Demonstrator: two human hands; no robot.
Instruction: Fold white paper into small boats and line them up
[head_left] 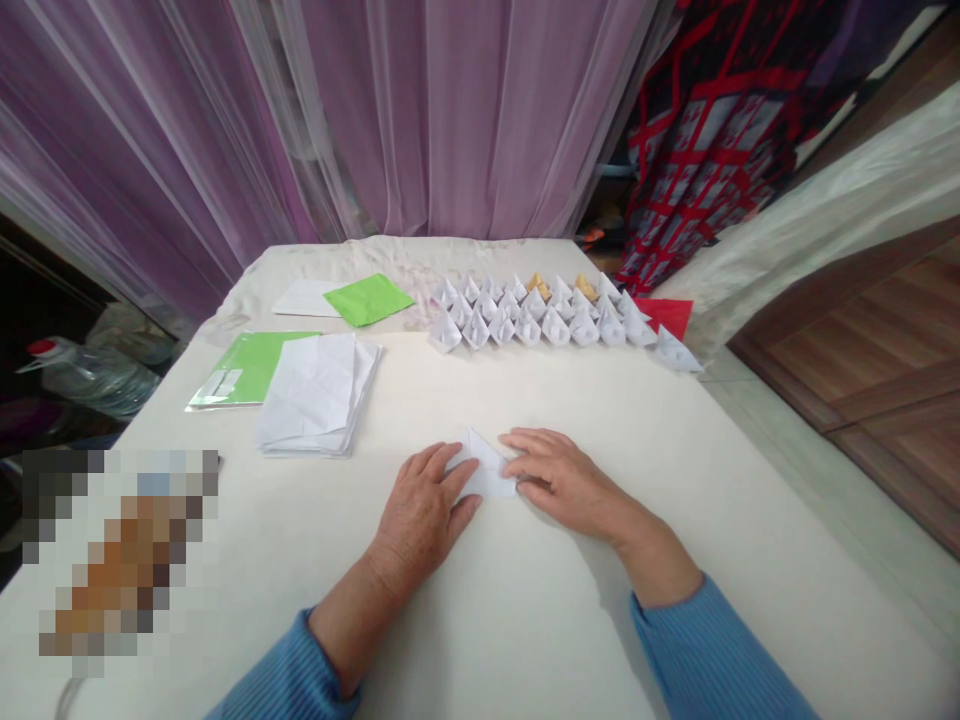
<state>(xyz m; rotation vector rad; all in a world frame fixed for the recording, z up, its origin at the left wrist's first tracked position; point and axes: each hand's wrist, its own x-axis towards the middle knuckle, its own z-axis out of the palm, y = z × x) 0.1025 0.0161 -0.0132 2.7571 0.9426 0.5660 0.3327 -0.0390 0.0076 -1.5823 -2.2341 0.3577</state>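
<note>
A small white paper [486,478], folded to a point at its far side, lies flat on the table between my two hands. My left hand [426,500] rests over its left part, fingers spread on the sheet and thumb apart near the lower edge. From the other side, my right hand [559,475] has its fingertips and thumb about the right corner of the folded paper. The fingers cover parts of both side edges. Beyond the hands stand rows of folded paper boats [529,325], mostly white with a couple of yellow ones.
Left of the hands lies a stack of white paper sheets [311,395], partly over a green paper pack [240,365]. Farther back are a green sheet [369,299] and a white sheet [304,298]. A red paper [667,317] lies behind the boats. A plastic bottle [94,375] stands beyond the table's left edge.
</note>
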